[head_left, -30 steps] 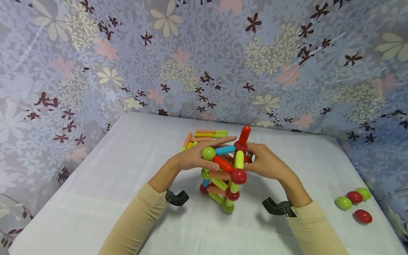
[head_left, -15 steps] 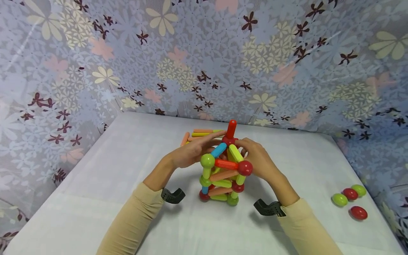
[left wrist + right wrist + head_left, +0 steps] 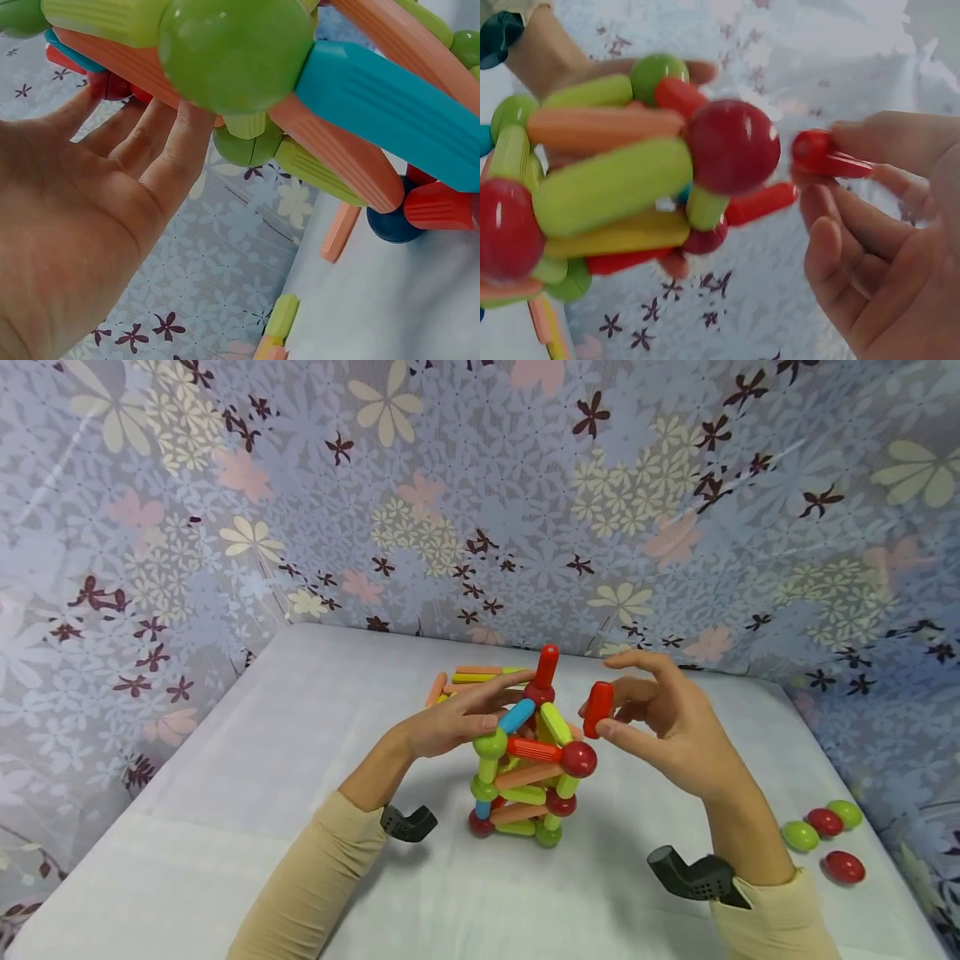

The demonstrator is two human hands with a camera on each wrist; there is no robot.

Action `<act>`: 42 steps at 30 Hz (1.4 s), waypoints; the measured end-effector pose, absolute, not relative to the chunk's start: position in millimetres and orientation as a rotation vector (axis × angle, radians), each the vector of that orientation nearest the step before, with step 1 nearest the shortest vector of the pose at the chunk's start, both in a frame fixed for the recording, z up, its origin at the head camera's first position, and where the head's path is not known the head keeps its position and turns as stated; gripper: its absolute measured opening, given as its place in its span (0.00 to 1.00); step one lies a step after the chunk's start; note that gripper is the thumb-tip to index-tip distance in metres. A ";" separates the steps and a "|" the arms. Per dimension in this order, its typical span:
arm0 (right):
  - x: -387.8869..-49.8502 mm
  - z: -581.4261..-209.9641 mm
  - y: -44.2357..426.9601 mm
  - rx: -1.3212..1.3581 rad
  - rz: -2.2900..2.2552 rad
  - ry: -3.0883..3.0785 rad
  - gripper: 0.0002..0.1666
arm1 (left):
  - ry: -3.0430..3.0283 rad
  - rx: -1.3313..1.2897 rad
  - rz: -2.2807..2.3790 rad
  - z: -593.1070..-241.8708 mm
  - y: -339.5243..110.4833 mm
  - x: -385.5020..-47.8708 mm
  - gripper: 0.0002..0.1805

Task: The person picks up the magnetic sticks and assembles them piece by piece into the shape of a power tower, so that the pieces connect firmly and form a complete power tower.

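A tower of coloured magnetic sticks and balls (image 3: 525, 774) stands on the table, with a red stick (image 3: 547, 666) upright on its far top ball. My left hand (image 3: 450, 720) holds the tower's upper left side, thumb by the green ball (image 3: 491, 743) and fingers reaching behind. In the left wrist view those fingers (image 3: 169, 154) curl against the tower's back. To the right of the tower and apart from it, my right hand (image 3: 667, 722) pinches a short red magnetic stick (image 3: 598, 710) between thumb and fingers; this red stick (image 3: 821, 154) also shows in the right wrist view.
Loose orange, yellow and green sticks (image 3: 472, 677) lie behind the left hand. Several red and green balls (image 3: 843, 867) sit near the table's right edge. A flowered cloth (image 3: 480, 502) hangs behind the white table (image 3: 225, 793).
The tower has turned and shifted slightly left. My right hand has moved from the tower's back out to the right, with a red stick now visible in its pinch.
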State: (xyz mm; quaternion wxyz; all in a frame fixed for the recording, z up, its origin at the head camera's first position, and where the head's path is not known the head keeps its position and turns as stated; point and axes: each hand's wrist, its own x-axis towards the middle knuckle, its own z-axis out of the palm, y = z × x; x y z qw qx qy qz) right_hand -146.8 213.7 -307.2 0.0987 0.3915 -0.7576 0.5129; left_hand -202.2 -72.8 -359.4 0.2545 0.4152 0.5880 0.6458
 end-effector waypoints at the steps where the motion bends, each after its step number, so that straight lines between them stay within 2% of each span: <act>1: -144.5 -305.8 212.3 1.187 1.479 -2.251 0.37 | 1.594 1.131 1.757 -359.4 -72.6 -202.3 0.54; 9: -140.8 -305.0 209.5 1.304 1.249 -2.290 0.29 | 1.606 1.141 1.747 -360.3 -73.0 -202.6 0.54; 18: -138.0 -303.6 210.4 1.310 1.297 -2.383 0.25 | 1.659 1.133 1.730 -359.3 -74.6 -202.1 0.56; 27: -143.2 -305.5 209.0 1.287 1.190 -2.562 0.18 | 1.685 1.070 1.767 -356.3 -81.2 -205.9 0.52; 32: -149.3 -309.0 211.2 1.197 1.140 -2.584 0.14 | 1.796 1.012 1.829 -352.8 -93.1 -211.0 0.40; 38: -157.7 -316.7 210.1 1.084 1.107 -2.526 0.13 | 1.921 0.964 1.860 -350.0 -108.2 -215.0 0.22; 42: -164.0 -322.9 207.7 1.015 1.149 -2.495 0.16 | 2.013 0.985 1.854 -349.3 -110.7 -215.4 0.19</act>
